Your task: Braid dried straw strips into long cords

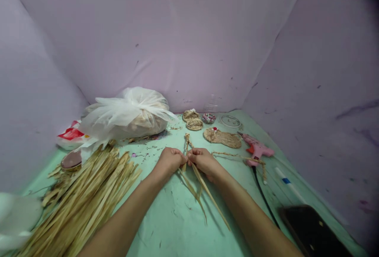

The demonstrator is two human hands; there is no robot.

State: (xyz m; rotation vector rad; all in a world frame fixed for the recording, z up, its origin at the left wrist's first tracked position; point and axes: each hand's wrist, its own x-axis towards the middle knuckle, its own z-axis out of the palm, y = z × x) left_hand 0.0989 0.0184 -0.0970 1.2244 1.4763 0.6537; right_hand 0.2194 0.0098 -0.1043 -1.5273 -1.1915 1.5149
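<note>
Between my hands is a braid of dried plant strips (187, 141), its short plaited end pointing away from me and its loose strips (211, 194) trailing toward me over the table. My left hand (171, 160) pinches the braid from the left, thumb and fingers pressed together. From the other side my right hand (203, 161) is closed on the strips, its fingertips nearly touching those of the left. A thin finished braid (226, 154) runs rightward from beyond my right hand. The exact crossing of the strips is hidden by my fingertips.
A pile of dried strips (85, 194) lies left, below a white plastic bag (130, 115). Woven soles (226, 138) and a bowl of beads (209, 118) are at the back. A pink glue gun (258, 149), a marker (288, 184) and a phone (310, 229) lie right.
</note>
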